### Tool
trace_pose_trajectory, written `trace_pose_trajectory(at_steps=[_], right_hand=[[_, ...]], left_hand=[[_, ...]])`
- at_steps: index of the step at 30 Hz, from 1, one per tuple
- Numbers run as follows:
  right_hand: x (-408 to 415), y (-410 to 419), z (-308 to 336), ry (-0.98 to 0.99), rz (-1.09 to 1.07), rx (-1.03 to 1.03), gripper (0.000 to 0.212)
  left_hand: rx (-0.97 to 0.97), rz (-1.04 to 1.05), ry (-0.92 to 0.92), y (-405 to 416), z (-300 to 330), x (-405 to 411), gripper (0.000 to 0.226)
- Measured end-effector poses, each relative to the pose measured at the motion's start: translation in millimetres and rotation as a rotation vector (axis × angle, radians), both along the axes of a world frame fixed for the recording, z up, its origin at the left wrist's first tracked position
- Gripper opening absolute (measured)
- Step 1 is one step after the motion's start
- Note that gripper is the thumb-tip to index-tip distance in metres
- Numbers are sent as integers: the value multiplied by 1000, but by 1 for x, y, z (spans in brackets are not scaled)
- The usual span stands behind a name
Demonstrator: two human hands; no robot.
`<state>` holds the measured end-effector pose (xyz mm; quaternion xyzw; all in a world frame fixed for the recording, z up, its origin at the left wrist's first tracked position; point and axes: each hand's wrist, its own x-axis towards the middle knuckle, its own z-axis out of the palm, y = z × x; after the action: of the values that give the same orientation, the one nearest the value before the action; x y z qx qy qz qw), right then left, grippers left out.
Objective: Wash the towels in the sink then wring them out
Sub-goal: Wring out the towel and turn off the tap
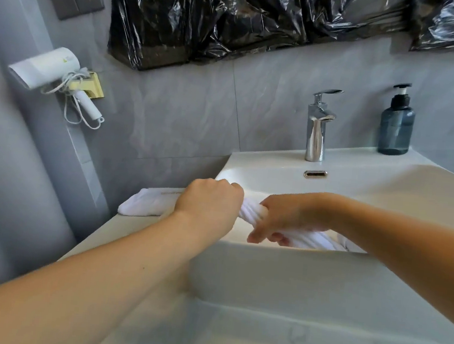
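your left grip (209, 200) is curled tight round one end of a white towel (252, 212), and your right grip (285, 220) holds the same towel just beside it, fingers wrapped round it. the stretch between them is twisted into a rope, and the rest trails down into the white sink (359, 185), behind its near wall. a second white towel (144, 205) lies folded on the desk (130, 229) at the sink's left edge, partly behind your left wrist; a thin line of writing on it is too small to read. one chrome faucet (318, 125) stands at the back rim, and one blue pump bottle (396, 125) sits to its right, with no label showing. one white hair dryer (49, 69) hangs on the wall.
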<state>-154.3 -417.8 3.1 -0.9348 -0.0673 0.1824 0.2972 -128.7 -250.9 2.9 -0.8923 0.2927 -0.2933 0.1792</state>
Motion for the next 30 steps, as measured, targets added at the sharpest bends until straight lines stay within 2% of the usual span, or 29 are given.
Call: trace_pose_trajectory(at_steps=[3, 5, 8, 11, 14, 15, 16, 17, 19, 20, 22, 23, 25, 26, 28, 30], right_hand=[[-1, 6, -11, -346, -40, -168, 15], [-3, 5, -10, -504, -31, -310, 11], [-5, 2, -6, -623, 15, -476, 12], [-5, -1, -2, -722, 69, -555, 10], [-3, -1, -1, -853, 79, -596, 12], [-1, -2, -2, -877, 69, -601, 13], [1, -2, -3, -882, 50, -596, 13], [3, -2, -4, -876, 23, -582, 13], [7, 0, -7, -827, -51, -548, 14], [8, 0, -9, -798, -87, -520, 16], [10, 1, -12, -758, -160, -472, 20], [11, 0, -12, -761, -178, -454, 20], [10, -3, -13, -784, -160, -456, 11], [9, -5, -13, -758, -124, -448, 17], [4, -10, -13, -572, -68, -243, 39], [-1, -13, -10, -390, -14, -28, 43]], left_hand=[[-152, 176, 426, -9, 8, -6, 18], [-255, 231, 696, -14, 13, -4, 13], [-427, 334, 1063, -22, 18, -2, 23], [-598, 464, 1378, -22, 20, 6, 42], [-499, 514, 1767, -17, 30, 9, 45], [-465, 490, 1817, -18, 30, 10, 44], [-484, 464, 1810, -19, 29, 11, 44], [-537, 425, 1728, -20, 26, 11, 41], [-611, 251, 1398, -17, 21, 9, 22], [-584, 161, 1213, -13, 21, 6, 18], [-484, 0, 909, -1, 21, 1, 33], [-432, -47, 767, 3, 21, -5, 34], [-299, -66, 453, 4, 20, -18, 25], [-219, -50, 324, 4, 16, -22, 24], [-116, -9, 222, 1, 7, -24, 24], [-107, 10, 235, 3, 3, -22, 18]])
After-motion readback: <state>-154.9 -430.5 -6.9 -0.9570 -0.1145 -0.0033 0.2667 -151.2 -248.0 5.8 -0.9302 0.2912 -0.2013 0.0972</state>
